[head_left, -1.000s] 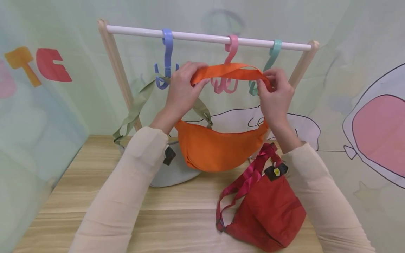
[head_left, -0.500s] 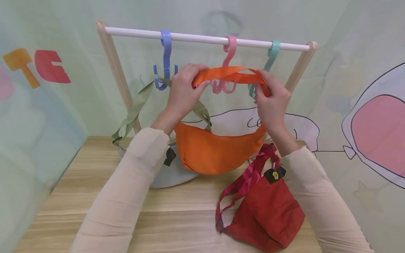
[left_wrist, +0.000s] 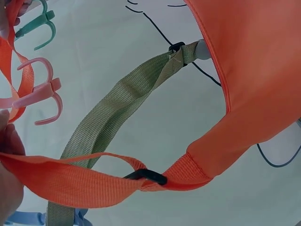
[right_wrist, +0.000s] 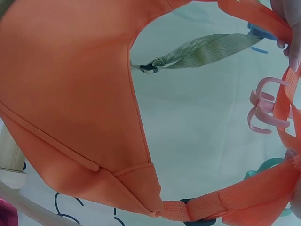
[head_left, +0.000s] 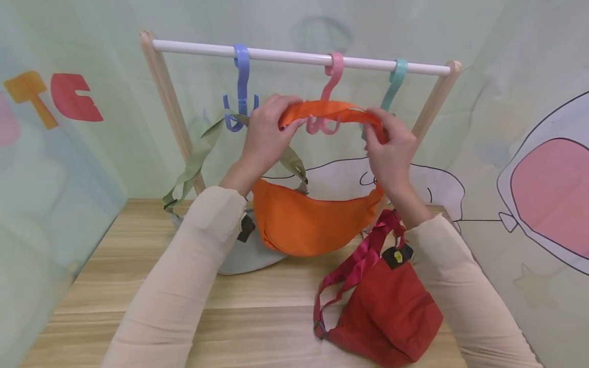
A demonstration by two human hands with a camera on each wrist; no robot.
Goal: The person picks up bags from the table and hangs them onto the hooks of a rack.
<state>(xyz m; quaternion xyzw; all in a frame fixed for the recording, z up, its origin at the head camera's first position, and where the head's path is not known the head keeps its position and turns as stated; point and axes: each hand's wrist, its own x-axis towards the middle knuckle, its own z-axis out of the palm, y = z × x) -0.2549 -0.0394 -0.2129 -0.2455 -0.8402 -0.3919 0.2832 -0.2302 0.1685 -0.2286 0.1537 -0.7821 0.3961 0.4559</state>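
Note:
Both hands hold up an orange waist bag [head_left: 317, 225] by its strap [head_left: 322, 108]. My left hand [head_left: 267, 133] pinches the strap on the left, and my right hand [head_left: 391, 145] pinches it on the right. The bag's body hangs below, above the table. Between the hands, the strap crosses in front of a pink hook [head_left: 334, 74], whose lower prongs show beneath it. In the right wrist view the pink prongs [right_wrist: 265, 108] lie close beside the strap; whether they touch, I cannot tell. A black buckle [left_wrist: 146, 176] sits on the strap in the left wrist view.
A white rod [head_left: 290, 55] on wooden posts carries a blue hook [head_left: 242, 76], the pink one and a green hook [head_left: 395, 84]. A grey bag [head_left: 250, 258] hangs from the blue hook by its olive strap [head_left: 198, 158]. A red bag [head_left: 391, 312] lies front right on the wooden table [head_left: 257, 327].
My right hand has moved left and slightly down, bringing the strap ends closer together. The bag hangs slightly lower. My left hand has barely shifted.

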